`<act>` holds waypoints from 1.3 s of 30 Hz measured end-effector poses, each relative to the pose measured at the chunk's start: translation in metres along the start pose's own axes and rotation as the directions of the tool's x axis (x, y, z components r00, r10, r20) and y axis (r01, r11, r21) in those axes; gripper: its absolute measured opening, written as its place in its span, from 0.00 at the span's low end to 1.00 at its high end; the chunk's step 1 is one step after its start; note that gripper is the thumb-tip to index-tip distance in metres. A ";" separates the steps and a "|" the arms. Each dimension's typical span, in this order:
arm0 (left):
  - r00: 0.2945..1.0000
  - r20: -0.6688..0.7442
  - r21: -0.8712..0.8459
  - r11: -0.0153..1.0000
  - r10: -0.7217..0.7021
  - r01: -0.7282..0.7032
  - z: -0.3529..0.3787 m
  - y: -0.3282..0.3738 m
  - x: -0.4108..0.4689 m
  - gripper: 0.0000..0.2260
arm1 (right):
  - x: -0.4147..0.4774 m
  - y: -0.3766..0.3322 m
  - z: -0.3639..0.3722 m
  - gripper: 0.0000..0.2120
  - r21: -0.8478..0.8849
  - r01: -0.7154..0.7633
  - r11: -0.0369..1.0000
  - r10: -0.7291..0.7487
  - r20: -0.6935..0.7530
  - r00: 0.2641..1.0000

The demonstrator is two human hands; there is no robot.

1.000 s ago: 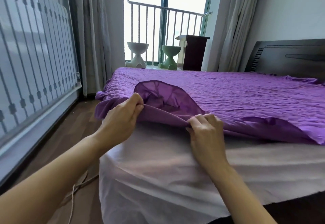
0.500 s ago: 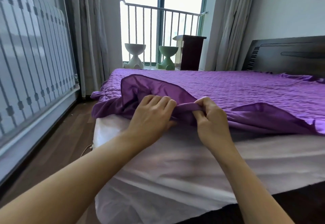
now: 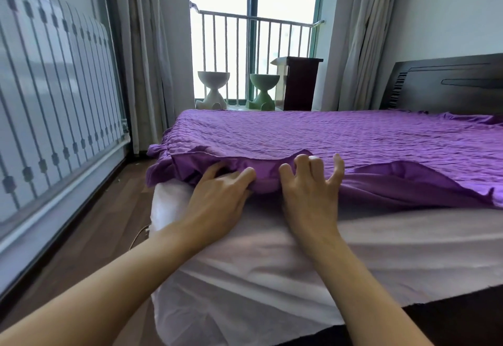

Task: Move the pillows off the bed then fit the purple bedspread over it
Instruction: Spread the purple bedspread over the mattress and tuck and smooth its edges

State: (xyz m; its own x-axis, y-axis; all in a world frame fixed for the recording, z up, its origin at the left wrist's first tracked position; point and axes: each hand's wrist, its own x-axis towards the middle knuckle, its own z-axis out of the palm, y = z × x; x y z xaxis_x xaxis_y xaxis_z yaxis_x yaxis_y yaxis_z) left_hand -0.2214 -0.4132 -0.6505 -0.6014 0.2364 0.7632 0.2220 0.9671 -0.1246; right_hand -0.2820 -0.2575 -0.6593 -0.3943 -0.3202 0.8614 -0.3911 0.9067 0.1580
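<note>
The purple quilted bedspread point(image 3: 340, 139) lies over the bed, its near edge folded back so the pale sheet point(image 3: 381, 250) shows along the front. My left hand point(image 3: 220, 198) is near the bed's left corner, fingers tucked into the fold and thumb on top, pinching the fabric. My right hand point(image 3: 310, 190) is just beside it, resting on the edge with fingers spread and slightly curled, holding nothing. The dark headboard point(image 3: 449, 84) stands at the right. No pillows are in view.
A white stool point(image 3: 212, 88), a green stool point(image 3: 263, 90) and a dark nightstand point(image 3: 299, 83) stand by the balcony window. A patterned panel point(image 3: 54, 101) leans along the left wall. Wood floor point(image 3: 103, 209) runs between panel and bed.
The upturned flap of the bedspread has been laid down flatter. My right hand released its pinch and opened. My left hand moved closer to the right one.
</note>
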 end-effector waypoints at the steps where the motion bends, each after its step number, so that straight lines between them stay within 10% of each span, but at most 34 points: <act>1: 1.000 -0.011 0.008 1.000 0.005 -0.005 0.001 -0.001 -0.001 0.06 | -0.001 0.001 0.002 0.10 -0.035 0.010 0.999 -0.011 -0.035 0.999; 10: 0.994 -0.071 0.174 0.983 0.079 -0.066 0.014 0.015 0.016 0.10 | -0.006 0.013 0.001 0.06 -0.081 0.089 0.993 -0.113 -0.387 0.915; 22: 0.890 -0.433 0.395 0.918 0.147 0.040 0.024 0.012 0.049 0.08 | 0.004 0.010 -0.011 0.13 -0.028 0.114 0.993 -0.114 -0.461 0.880; 39: 0.972 -0.234 0.645 0.752 0.027 0.134 -0.008 -0.045 0.008 0.36 | -0.002 0.031 -0.002 0.22 0.016 0.013 1.000 -0.012 -0.067 0.998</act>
State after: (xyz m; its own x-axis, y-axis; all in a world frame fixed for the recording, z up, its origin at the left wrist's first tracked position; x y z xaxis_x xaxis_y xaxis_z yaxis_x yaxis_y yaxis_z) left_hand -0.2301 -0.4560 -0.6332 -0.3994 0.2335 0.8865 -0.4087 0.8203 -0.4002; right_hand -0.2915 -0.2286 -0.6555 -0.3335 -0.3118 0.8897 -0.4091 0.8981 0.1614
